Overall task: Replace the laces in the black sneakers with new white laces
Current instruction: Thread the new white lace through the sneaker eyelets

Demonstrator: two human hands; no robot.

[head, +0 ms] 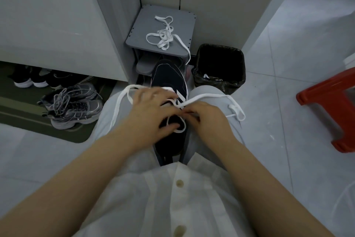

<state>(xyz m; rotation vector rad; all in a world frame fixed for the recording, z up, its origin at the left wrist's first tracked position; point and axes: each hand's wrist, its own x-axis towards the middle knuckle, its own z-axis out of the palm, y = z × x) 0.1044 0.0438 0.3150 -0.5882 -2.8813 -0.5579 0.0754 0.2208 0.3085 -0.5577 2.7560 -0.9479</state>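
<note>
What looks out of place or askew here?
The spare white flat lace lies tangled on the small grey shelf top, one end hanging over its front edge. The grey mesh sneakers on the dark green mat sit askew, laces loose. Nothing looks spilled or damaged.

Black sneaker (169, 77) is held betw. the thighs & gripped by L hand (151, 108); white lace (207, 96) is pinched by R hand (207, 119).

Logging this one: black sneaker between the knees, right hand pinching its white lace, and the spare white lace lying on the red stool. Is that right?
Not quite. The head view shows the spare white lace lying on the grey shelf top, not on the red stool. The rest holds: the right hand pinches the white lace of the black sneaker.
</note>
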